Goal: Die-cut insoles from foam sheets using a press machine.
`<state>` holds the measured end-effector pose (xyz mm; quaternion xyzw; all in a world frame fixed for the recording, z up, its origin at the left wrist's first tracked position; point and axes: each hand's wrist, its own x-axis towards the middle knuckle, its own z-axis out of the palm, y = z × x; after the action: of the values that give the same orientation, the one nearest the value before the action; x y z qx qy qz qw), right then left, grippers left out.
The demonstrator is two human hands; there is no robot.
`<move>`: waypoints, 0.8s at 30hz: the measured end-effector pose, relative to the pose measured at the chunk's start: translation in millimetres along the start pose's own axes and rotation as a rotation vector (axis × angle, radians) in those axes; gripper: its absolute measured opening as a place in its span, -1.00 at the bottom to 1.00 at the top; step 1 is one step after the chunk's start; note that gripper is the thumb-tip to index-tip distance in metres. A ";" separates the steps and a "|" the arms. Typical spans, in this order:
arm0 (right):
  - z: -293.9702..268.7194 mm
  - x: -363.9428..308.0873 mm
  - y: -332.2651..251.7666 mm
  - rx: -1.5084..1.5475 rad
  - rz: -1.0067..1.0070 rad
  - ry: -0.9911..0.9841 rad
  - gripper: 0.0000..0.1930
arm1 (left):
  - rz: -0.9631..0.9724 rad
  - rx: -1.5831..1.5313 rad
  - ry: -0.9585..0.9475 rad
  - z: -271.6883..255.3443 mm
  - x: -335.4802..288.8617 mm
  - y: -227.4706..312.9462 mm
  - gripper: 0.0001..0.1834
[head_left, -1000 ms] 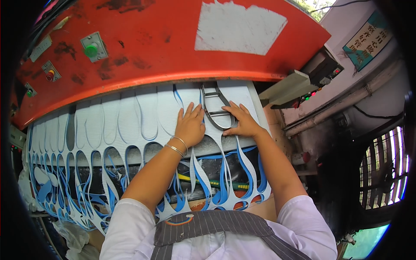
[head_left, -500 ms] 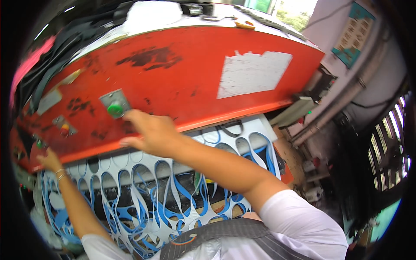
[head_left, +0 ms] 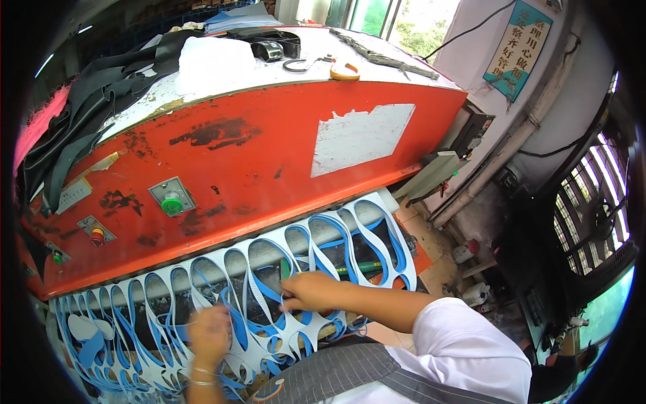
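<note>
A blue-and-white sheet [head_left: 296,331], punched through with rows of long rounded holes, lies in sagging strips in front of the red machine. My right hand [head_left: 313,291] is closed at one of its strips, thumb and fingers pressed together. Lower and to the left, my left hand [head_left: 208,334] is over the same sheet; motion smears its fingers, so its grip does not show. A loose white rounded piece [head_left: 89,328] rests at the sheet's left end, beside a blue one [head_left: 91,350].
The red machine front [head_left: 269,145] spans the far side, with a large green button [head_left: 172,204] and a red button [head_left: 97,236]. On top are black material strips [head_left: 101,101], a roll of tape [head_left: 344,71] and scissors-like handles [head_left: 306,65]. A pipe [head_left: 494,158] runs along the right wall.
Both hands have come down from beside the green buttons to the punched sheet. The sheet's far edge now shows as a narrow webbed strip. My view has shifted too.
</note>
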<state>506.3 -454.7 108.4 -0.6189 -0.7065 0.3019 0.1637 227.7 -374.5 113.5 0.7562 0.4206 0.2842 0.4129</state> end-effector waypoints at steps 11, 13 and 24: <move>56.3 -53.7 27.1 -0.413 -0.132 0.134 -0.51 | 0.415 0.500 -0.156 138.9 -16.1 19.5 -0.82; 54.8 -51.1 25.0 -0.390 -0.142 0.173 -0.56 | 0.412 0.542 -0.131 139.4 -14.9 23.6 -0.82; -21.4 -89.6 31.3 0.408 -0.318 -0.157 -0.60 | 0.054 0.719 -0.642 100.4 -6.7 108.6 -0.57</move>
<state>559.6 -535.5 117.9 -0.4289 -0.7299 0.4556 0.2752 346.1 -452.1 156.8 0.9111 0.3240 -0.1164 0.2267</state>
